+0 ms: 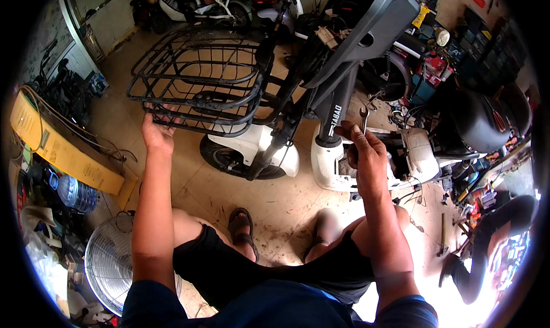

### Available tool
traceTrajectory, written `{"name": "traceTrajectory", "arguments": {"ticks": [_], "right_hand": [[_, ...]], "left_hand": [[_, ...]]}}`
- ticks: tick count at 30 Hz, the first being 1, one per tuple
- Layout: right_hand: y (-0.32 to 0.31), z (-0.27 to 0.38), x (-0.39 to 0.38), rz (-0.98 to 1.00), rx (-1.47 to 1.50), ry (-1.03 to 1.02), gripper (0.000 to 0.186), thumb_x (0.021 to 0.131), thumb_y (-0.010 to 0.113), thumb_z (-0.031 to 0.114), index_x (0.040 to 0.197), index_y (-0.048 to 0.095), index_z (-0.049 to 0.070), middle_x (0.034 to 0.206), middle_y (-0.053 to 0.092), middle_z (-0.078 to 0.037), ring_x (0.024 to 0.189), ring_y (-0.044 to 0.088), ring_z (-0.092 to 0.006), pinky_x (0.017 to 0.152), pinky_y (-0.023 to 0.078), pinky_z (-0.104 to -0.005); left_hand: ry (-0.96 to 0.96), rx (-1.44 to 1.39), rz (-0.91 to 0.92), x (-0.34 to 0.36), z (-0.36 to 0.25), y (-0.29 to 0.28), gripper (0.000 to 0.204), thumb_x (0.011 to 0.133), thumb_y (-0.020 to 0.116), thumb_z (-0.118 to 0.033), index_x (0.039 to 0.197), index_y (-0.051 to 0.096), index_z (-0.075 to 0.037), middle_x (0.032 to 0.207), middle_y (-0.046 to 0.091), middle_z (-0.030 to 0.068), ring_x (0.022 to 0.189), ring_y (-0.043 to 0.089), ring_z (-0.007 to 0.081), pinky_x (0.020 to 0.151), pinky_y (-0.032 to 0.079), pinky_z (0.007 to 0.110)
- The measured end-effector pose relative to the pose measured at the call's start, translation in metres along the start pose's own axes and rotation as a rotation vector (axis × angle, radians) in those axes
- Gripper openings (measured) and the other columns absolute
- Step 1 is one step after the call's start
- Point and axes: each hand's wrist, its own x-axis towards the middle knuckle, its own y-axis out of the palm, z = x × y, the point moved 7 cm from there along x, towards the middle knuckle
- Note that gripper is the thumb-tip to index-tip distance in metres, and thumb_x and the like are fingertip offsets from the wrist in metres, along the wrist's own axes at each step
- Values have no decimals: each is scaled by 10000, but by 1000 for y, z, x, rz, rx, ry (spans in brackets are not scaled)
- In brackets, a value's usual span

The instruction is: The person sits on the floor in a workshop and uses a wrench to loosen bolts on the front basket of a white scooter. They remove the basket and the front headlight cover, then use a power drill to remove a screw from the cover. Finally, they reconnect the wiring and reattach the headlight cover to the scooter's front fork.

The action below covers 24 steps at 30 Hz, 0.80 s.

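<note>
A black wire basket sits at the front of a white electric scooter, over its front wheel. My left hand holds the basket's lower left corner, its fingers partly hidden behind the wires. To the right of the scooter's dark steering column, my right hand is closed round a metal spanner. The spanner's open jaw points up above the fingers, and the rest of it is hidden in the hand. A long dark grey panel rises at a slant above the column.
On the left lie a yellow box-shaped unit, a large water bottle and a round fan. Other scooters stand at the back. A black seat is at right, near loose tools and a person's dark-clothed leg.
</note>
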Motion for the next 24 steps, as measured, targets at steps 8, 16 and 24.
{"name": "traceTrajectory", "arguments": {"ticks": [8,16,24], "right_hand": [[-1,-3,0,7,12,7,355,1068,546,265,1246,674,-15,1088,757,-99,558,366,-19,515,298,-194],[7,-2,-1,-47,51,-57,323,1053,586,280,1166,723,10,744,651,29,530,418,-14,494,308,-203],[10,1,4,67,-16,-41,300,1053,573,241,1200,705,14,958,752,-13,601,473,-19,551,379,-198]], "left_hand": [[2,-20,-29,2,1,-3,326,1060,424,-416,1255,591,-214,1213,646,8,1153,602,213,938,441,421],[5,-55,-48,-6,-1,1,203,1029,507,-359,1066,613,-189,986,663,-21,1007,633,178,818,438,398],[0,-29,-50,-2,-6,-9,344,1017,435,-279,1148,681,-77,1017,730,43,936,641,201,828,464,352]]}}
